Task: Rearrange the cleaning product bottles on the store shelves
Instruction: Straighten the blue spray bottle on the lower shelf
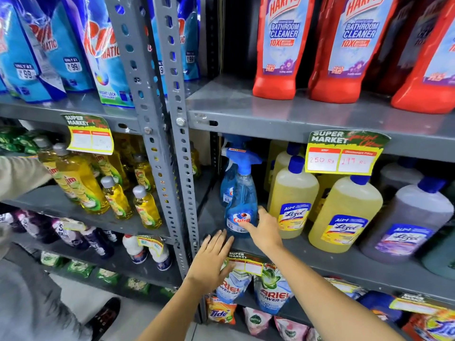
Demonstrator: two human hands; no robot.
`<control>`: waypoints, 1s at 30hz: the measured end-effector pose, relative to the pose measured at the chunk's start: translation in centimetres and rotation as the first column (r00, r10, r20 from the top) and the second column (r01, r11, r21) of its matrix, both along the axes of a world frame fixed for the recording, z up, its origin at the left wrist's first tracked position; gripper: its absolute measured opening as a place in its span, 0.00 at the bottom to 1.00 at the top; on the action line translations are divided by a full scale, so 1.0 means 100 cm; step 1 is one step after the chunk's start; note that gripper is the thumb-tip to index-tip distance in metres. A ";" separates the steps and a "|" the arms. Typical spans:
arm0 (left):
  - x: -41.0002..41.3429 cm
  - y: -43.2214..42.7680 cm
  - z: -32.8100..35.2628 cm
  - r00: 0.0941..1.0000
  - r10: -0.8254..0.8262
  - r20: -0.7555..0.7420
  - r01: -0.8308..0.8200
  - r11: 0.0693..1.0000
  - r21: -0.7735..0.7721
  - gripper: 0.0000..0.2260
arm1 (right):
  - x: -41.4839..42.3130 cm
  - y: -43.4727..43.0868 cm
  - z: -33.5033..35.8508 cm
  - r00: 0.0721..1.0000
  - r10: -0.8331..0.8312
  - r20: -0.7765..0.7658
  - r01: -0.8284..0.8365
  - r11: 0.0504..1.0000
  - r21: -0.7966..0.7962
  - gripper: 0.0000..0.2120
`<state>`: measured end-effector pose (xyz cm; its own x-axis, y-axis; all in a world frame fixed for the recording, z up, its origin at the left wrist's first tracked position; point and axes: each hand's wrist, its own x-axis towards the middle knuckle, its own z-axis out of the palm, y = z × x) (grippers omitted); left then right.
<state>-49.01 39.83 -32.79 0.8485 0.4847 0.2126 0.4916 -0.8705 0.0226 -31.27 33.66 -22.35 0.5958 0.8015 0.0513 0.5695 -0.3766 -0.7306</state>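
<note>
A blue Colin spray bottle [240, 200] stands upright at the left end of the middle right shelf [320, 257], with a second spray bottle [227, 185] behind it. My right hand [264, 228] is open, fingers spread, thumb touching the front bottle's lower label. My left hand [211, 257] hovers open just below the bottle, over the shelf's front edge. Yellow Lizol bottles [293, 195] [344, 212] and a purple Lizol bottle [406, 222] stand to the right.
Red Harpic bottles [280, 45] fill the shelf above. Yellow Vim bottles [115, 195] stand on the left rack beyond the grey upright [182, 168]. Ariel pouches [273, 291] sit below. Another person's sleeve [19, 173] and shoe [105, 316] are at the left.
</note>
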 end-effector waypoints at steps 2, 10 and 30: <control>-0.001 0.000 0.000 1.000 -0.002 0.000 0.002 1.000 0.002 0.29 | 0.005 0.002 0.005 0.999 0.043 -0.014 -0.043 0.997 -0.056 0.27; -0.001 0.000 0.000 1.000 0.006 0.004 -0.006 1.000 -0.007 0.29 | 0.025 0.012 0.039 0.978 0.192 -0.079 -0.190 0.981 0.029 0.37; -0.001 -0.003 0.000 1.000 0.029 -0.003 -0.029 0.999 -0.024 0.28 | 0.014 0.051 0.032 0.974 0.226 -0.029 -0.227 0.974 -0.007 0.32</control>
<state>-49.08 39.50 -32.81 0.8348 0.5137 0.1979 0.5164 -0.8553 0.0422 -29.84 38.75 -19.18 0.3996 0.9162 0.0283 0.6203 -0.2476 -0.7443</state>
